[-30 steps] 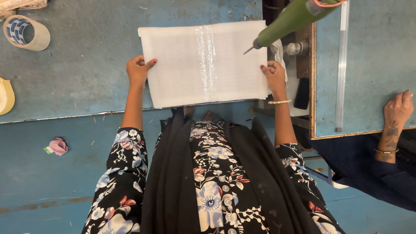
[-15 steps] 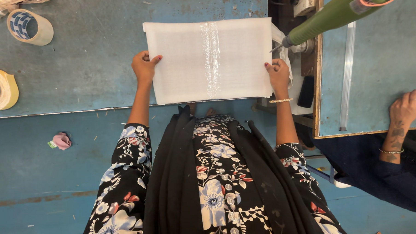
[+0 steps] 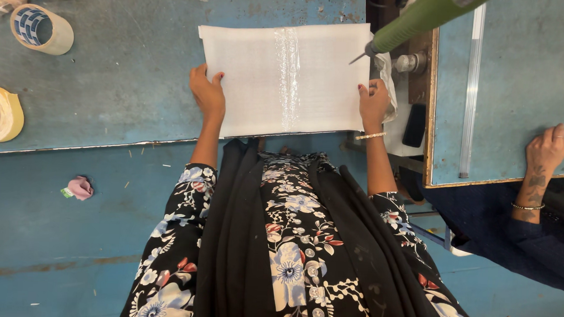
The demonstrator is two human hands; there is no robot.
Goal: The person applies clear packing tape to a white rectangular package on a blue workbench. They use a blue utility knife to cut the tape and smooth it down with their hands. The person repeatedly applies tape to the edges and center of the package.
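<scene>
Head view, looking down past a black floral-print garment. Two hands of the wearer grip one white foam sheet (image 3: 285,77), which lies flat on the blue-grey table (image 3: 122,84) and reaches to its near edge. The left hand (image 3: 207,94) pinches the sheet's left edge, thumb on top and fingers curled under; the right hand (image 3: 374,104) clasps the right edge in the same way, with one thin bracelet (image 3: 370,136) at the wrist. One strip of clear tape (image 3: 288,74) runs across the sheet's middle, front to back.

Near floor, left: one small pink scrap (image 3: 79,187). Table, left: two tape rolls, one beige roll (image 3: 2,114) cut by the frame edge and, farther back, one clear roll (image 3: 41,29).

Right: one green tool (image 3: 418,19) with a metal tip slants in from the upper edge, its tip just over the sheet's far right corner. Beyond a gap stands a second blue table (image 3: 516,73) bearing one long clear strip (image 3: 470,90). One hand of another person (image 3: 546,149) rests at that table's near edge, fingers loosely bent, holding nothing.
</scene>
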